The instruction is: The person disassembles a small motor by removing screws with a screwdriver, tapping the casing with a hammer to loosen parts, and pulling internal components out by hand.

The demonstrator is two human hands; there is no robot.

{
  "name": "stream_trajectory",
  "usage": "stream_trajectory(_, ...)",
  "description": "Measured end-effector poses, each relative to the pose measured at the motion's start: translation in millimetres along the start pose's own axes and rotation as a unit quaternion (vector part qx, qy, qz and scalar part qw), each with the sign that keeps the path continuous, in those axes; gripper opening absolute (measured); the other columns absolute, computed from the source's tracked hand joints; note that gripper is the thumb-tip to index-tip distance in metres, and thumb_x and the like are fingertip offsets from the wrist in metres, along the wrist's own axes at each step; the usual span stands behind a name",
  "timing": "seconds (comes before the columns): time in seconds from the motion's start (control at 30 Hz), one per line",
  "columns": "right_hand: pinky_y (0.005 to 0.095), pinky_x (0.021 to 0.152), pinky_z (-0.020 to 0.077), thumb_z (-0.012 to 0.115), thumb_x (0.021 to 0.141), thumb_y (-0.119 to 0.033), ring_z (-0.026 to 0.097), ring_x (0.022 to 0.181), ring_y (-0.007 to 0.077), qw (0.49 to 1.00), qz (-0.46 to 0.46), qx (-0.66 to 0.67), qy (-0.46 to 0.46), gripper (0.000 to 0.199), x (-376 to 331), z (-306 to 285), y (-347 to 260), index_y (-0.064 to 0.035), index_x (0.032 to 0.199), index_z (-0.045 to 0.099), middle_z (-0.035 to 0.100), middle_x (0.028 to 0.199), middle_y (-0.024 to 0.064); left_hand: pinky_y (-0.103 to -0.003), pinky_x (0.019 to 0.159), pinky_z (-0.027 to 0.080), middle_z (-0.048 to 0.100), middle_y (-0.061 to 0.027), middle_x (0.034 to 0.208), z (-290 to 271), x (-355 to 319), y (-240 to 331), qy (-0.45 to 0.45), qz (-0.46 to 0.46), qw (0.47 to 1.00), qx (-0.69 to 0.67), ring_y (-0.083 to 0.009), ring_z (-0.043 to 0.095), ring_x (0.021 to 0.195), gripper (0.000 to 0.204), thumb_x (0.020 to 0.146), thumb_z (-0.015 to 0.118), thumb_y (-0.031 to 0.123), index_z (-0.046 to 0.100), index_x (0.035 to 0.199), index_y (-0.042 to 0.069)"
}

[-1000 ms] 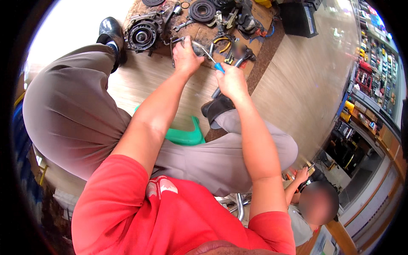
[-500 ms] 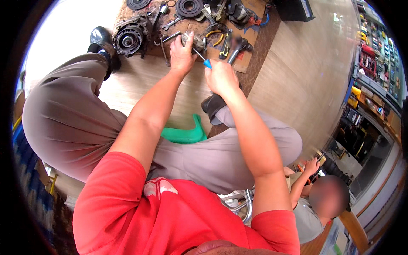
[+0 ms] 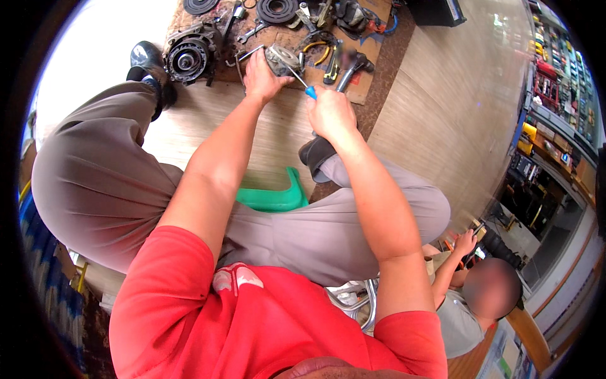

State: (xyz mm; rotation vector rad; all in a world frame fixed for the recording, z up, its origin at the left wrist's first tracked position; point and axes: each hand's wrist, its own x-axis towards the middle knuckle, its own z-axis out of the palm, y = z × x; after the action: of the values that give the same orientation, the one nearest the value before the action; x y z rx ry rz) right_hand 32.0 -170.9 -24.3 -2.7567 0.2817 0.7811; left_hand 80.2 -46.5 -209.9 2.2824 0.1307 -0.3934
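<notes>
- The blue-handled screwdriver (image 3: 310, 92) is gripped in the closed fingers of the right hand (image 3: 332, 112), its shaft pointed at the round metal part (image 3: 282, 55).
- The left hand (image 3: 262, 79) has just been shifted leftward, fingers spread beside the part; whether it is gripped cannot be told. More of its face is now exposed.
- The part is placed near the cardboard's (image 3: 358, 95) closer edge.
- No lettering can be made out.
</notes>
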Motion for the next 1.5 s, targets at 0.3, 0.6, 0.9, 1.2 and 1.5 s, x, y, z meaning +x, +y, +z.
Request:
stream_trajectory(0.3,0.0482,0.081,0.0551,0.059,0.089,-0.022,0.068,0.089,0.0411,0.999,0.019,0.031,0.010,0.025,7,1,5,0.0001,0.099,0.067,0.069,0.091,0.0255,-0.042,0.111,0.038,0.039,-0.0215,0.146,1,12,4,-0.030,0.012,0.999,-0.023,-0.0376,0.042,0.133,0.111,0.060,0.091,0.030,0.027,0.147,0.003)
stream_trajectory(0.6,0.0476,0.082,0.0548,0.057,0.085,-0.020,0.068,0.087,0.0420,0.998,0.017,0.003,-0.063,0.025,56,-23,34,0.0000,0.088,0.072,0.069,0.088,0.0252,-0.044,0.111,0.037,0.039,-0.0223,0.142,14,13,25,-0.009,-0.008,1.000,0.002,-0.0412,0.038,0.133,0.106,0.062,0.088,0.024,0.028,0.146,0.002)
stream_trajectory(0.9,0.0488,0.082,0.0550,0.056,0.089,-0.023,0.068,0.089,0.0413,0.994,0.065,0.069,-0.045,0.026,36,-16,40,-0.0018,0.092,0.071,0.069,0.092,0.0245,-0.044,0.112,0.035,0.035,-0.0231,0.144,15,10,32,-0.009,-0.014,1.000,0.017,-0.0411,0.037,0.133,0.103,0.063,0.087,0.023,0.029,0.146,0.001)
stream_trajectory(1.2,0.0357,0.052,0.0413,0.059,0.093,-0.025,0.055,0.058,0.0200,0.859,0.245,0.450,-0.010,0.025,28,61,36,-0.0021,0.094,0.067,0.058,0.069,0.0075,-0.046,0.109,0.037,0.039,-0.0246,0.139,28,9,47,0.025,-0.008,0.999,0.043,-0.0432,0.039,0.129,0.102,0.063,0.088,0.024,0.031,0.144,0.000)
stream_trajectory(1.5,0.0484,0.077,0.0548,0.060,0.089,-0.027,0.068,0.088,0.0394,0.995,0.054,0.065,-0.043,0.027,42,-6,58,-0.0025,0.089,0.071,0.070,0.090,0.0230,-0.046,0.111,0.036,0.037,-0.0237,0.142,22,8,25,0.019,0.017,0.999,0.029,-0.0427,0.037,0.132,0.104,0.063,0.087,0.025,0.029,0.145,0.001)
